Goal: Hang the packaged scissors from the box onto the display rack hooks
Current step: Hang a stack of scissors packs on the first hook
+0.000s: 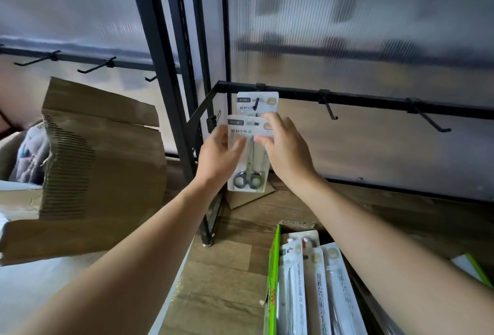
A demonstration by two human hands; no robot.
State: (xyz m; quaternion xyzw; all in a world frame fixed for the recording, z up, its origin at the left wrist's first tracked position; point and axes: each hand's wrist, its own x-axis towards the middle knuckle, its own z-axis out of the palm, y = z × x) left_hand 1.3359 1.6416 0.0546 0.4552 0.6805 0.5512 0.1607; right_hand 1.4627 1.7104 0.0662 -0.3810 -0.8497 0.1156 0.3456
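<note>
A person holds a packaged pair of scissors (247, 174) upright at the centre of the frame, in front of a black display rack (374, 100). The left hand (220, 154) grips the pack's 9 o'clock edge, thumb curled across the front of the card. The right hand (287, 147) pinches its 3 o'clock edge near the top, thumb on the front and fingers behind.

Directly at 12 o'clock of the held pack, and partly covered by it, a second pack (267, 98) hangs on a hook (257, 103) of the rack's rail. Whether the two packs touch cannot be told. Two bare hooks (331, 111) project from the same rail toward 3 o'clock.

At 5 o'clock of the frame, a green-edged box (272, 281) sits on the wooden floor (227, 281), with more carded packs (318, 281) lying inside it beneath the right forearm. At 9 o'clock, a bundle of flattened cardboard (107, 161) stands beside the rack's upright post. Ribbed translucent panels (347, 27) back the rack.
</note>
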